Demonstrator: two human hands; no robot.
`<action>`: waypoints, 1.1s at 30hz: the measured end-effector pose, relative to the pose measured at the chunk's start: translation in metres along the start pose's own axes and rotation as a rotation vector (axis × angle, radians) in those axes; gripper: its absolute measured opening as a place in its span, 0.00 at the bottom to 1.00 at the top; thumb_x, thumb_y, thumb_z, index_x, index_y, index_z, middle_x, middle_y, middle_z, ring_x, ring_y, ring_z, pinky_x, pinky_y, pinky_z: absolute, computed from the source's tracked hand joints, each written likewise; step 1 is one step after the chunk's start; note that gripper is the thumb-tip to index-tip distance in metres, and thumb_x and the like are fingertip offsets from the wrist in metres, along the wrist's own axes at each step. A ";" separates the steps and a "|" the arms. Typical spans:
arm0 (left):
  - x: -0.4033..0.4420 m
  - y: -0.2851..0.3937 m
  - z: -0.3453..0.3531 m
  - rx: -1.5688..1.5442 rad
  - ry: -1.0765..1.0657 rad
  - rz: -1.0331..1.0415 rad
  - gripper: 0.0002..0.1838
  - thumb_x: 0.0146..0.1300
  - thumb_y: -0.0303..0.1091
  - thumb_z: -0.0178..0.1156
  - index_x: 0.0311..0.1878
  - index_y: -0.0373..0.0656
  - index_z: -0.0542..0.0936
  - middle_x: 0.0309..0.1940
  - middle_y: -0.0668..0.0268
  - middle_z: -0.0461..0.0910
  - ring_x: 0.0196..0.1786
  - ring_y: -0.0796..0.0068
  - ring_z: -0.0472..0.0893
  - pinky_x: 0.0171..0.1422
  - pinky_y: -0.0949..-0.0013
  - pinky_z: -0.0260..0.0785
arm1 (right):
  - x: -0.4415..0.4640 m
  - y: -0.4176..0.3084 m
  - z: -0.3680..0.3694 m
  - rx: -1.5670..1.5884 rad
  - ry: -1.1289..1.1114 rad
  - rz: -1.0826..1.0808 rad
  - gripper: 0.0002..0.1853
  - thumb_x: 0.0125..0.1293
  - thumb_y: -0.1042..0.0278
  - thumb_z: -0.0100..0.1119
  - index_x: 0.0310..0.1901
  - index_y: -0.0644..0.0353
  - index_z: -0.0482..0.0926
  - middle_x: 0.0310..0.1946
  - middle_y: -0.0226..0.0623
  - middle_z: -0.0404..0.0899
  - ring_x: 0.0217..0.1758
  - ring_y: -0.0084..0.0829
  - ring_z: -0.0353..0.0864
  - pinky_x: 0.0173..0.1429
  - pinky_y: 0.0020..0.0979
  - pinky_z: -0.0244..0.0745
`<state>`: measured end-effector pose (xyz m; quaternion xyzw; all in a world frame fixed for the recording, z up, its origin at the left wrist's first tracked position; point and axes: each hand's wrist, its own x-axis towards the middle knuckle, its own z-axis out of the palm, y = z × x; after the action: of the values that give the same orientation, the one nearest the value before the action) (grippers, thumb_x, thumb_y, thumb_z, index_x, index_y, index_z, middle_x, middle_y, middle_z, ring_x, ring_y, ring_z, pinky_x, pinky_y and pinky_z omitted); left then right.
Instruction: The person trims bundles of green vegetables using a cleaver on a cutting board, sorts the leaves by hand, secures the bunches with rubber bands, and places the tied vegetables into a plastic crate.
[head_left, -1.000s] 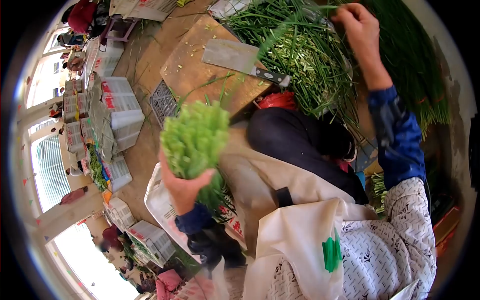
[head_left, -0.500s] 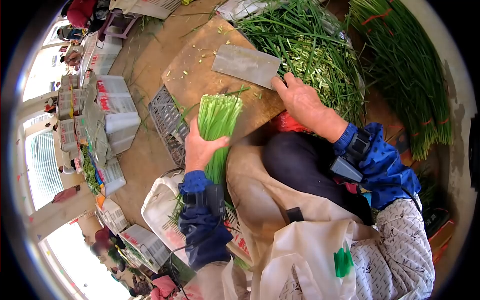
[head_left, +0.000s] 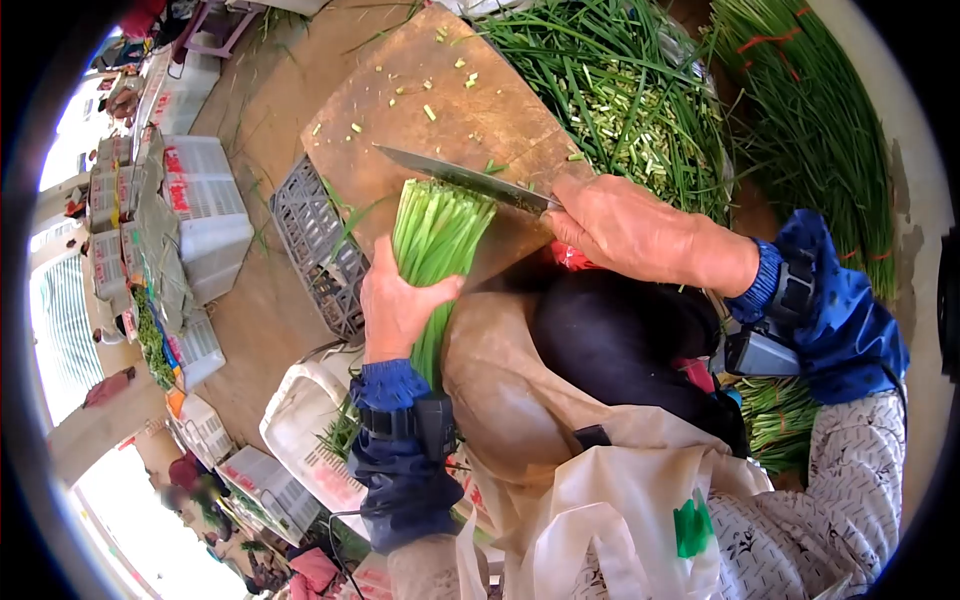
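Brown board (head_left: 510,110), stained, scattered with stem bits (head_left: 430,112). Left hand (head_left: 402,308) clamped round green stalk bundle (head_left: 440,232) at board's near edge. Right hand (head_left: 645,232) wrapped on knife (head_left: 468,179) handle, blade over board just beside stalk tips; contact unclear. Brown floor (head_left: 265,90), white crates (head_left: 217,215) along room's left, bright windows (head_left: 70,315) behind.

Through one wide head-worn camera, we look forward and down from close above our left hand (head_left: 400,305) and right hand (head_left: 645,235), the far corner of the cutting surface (head_left: 485,110) near the upper border, the room (head_left: 95,440) tipped sideways at left.
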<state>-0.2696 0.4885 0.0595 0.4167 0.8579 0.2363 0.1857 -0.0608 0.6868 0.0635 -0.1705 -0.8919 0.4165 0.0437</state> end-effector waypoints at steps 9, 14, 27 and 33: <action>-0.003 -0.025 -0.014 -0.292 -0.020 -0.140 0.35 0.36 0.41 0.78 0.49 0.38 0.77 0.41 0.47 0.85 0.46 0.49 0.85 0.52 0.56 0.76 | 0.068 -0.021 0.052 -0.201 0.096 -0.043 0.12 0.68 0.63 0.54 0.39 0.65 0.70 0.20 0.52 0.79 0.25 0.54 0.82 0.30 0.51 0.76; -0.049 0.004 -0.071 -0.602 0.085 -0.001 0.45 0.37 0.36 0.81 0.62 0.34 0.73 0.52 0.58 0.83 0.54 0.69 0.81 0.63 0.65 0.71 | 0.040 0.030 0.070 -0.476 0.222 -0.120 0.29 0.63 0.58 0.64 0.61 0.61 0.66 0.37 0.48 0.80 0.32 0.49 0.82 0.31 0.44 0.75; -0.118 0.085 -0.116 -0.714 0.014 0.153 0.51 0.33 0.29 0.83 0.66 0.35 0.70 0.56 0.63 0.80 0.57 0.73 0.78 0.66 0.66 0.69 | -0.053 -0.082 -0.005 0.886 0.396 -0.251 0.19 0.67 0.76 0.56 0.59 0.63 0.76 0.42 0.37 0.78 0.42 0.27 0.78 0.48 0.28 0.74; -0.143 0.111 -0.091 -0.455 -0.113 0.258 0.50 0.32 0.28 0.82 0.65 0.34 0.71 0.55 0.59 0.81 0.56 0.70 0.80 0.65 0.65 0.71 | -0.109 -0.106 -0.029 0.630 0.295 -0.337 0.08 0.64 0.72 0.64 0.42 0.65 0.80 0.33 0.38 0.78 0.36 0.29 0.80 0.42 0.32 0.76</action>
<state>-0.1633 0.4107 0.2131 0.4825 0.7108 0.4213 0.2906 0.0195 0.6074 0.1699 -0.0579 -0.7201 0.6280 0.2894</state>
